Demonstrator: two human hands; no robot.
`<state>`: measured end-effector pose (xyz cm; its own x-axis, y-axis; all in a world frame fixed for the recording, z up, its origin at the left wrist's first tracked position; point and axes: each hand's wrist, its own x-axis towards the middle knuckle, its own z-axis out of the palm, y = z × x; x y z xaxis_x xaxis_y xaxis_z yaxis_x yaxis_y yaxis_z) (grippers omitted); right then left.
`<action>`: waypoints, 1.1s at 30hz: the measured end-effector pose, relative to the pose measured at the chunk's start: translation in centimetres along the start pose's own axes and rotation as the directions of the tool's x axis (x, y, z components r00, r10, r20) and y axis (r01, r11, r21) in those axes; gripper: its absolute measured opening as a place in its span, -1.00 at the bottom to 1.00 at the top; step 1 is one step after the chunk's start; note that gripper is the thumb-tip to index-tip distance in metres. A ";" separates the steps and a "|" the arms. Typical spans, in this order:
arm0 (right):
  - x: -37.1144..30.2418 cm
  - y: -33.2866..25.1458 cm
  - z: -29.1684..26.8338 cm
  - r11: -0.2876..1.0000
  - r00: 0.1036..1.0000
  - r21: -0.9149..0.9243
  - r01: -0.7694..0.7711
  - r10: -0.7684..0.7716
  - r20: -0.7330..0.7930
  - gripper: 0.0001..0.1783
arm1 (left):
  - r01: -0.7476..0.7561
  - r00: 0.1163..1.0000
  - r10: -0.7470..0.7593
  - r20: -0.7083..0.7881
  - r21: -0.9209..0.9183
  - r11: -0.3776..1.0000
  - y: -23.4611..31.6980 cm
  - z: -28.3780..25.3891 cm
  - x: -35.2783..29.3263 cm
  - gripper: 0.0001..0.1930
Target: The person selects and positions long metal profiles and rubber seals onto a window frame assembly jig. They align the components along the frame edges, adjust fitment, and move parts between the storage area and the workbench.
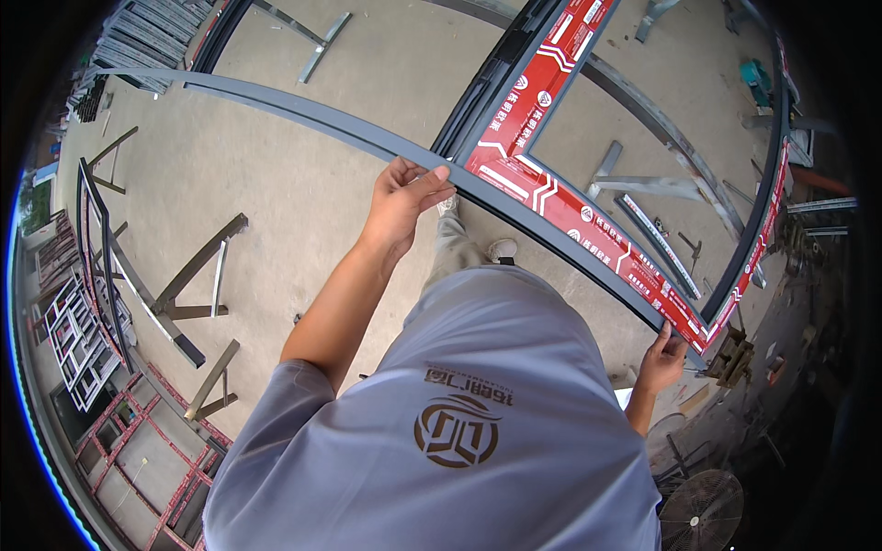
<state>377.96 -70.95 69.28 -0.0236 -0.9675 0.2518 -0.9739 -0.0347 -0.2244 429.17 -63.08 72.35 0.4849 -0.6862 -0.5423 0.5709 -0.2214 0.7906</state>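
Observation:
A long grey metal profile (pixel 303 118) lies along the near edge of a dark window frame covered in red-and-white protective film (pixel 588 219). Its left end sticks out well past the frame. My left hand (pixel 401 204) is closed on the profile beside the frame's left corner, thumb on top and fingertips partly hidden beneath. Farther right, my right hand (pixel 660 364) grips the profile close to the frame's right corner, with its thumb at the edge. From here I cannot tell whether profile and frame touch along their whole length.
Metal trestle legs (pixel 197 275) stand on the concrete floor (pixel 266 184) at left. Red-filmed frames (pixel 138 432) and a white lattice frame (pixel 83 340) lie at the far left. Stacked profiles (pixel 152 41) sit at the back left. A round fan (pixel 703 510) stands at lower right.

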 end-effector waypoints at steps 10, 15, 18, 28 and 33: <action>4.6 -12.2 0.6 0.817 0.802 0.072 0.572 -0.576 0.159 -0.08 | -0.018 1.000 0.018 -0.010 -0.056 0.998 -0.6 -1.8 0.4 -0.87; 4.9 -12.5 1.5 0.822 0.790 0.082 0.563 -0.565 0.238 -0.08 | -0.061 0.998 0.061 -0.006 -0.057 0.997 0.1 -2.0 -0.4 -0.85; 4.0 -12.0 1.8 0.803 0.784 0.151 0.576 -0.596 0.176 -0.10 | -0.103 0.994 0.104 0.012 -0.047 0.994 0.8 -1.6 -0.8 -0.82; 2.4 -11.6 1.4 0.831 0.801 0.090 0.549 -0.554 0.225 -0.04 | 0.007 1.000 -0.008 0.023 0.016 1.000 0.6 -0.6 1.2 -0.81; 3.4 -11.4 0.9 0.830 0.806 0.085 0.551 -0.555 0.204 -0.04 | 0.017 0.998 -0.017 0.059 -0.003 1.000 0.6 -0.5 0.8 -0.86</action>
<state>389.15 -74.07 71.88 0.5681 -0.8118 0.1351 -0.8024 -0.5828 -0.1280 430.18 -63.42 72.24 0.4348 -0.7221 -0.5380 0.5811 -0.2314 0.7802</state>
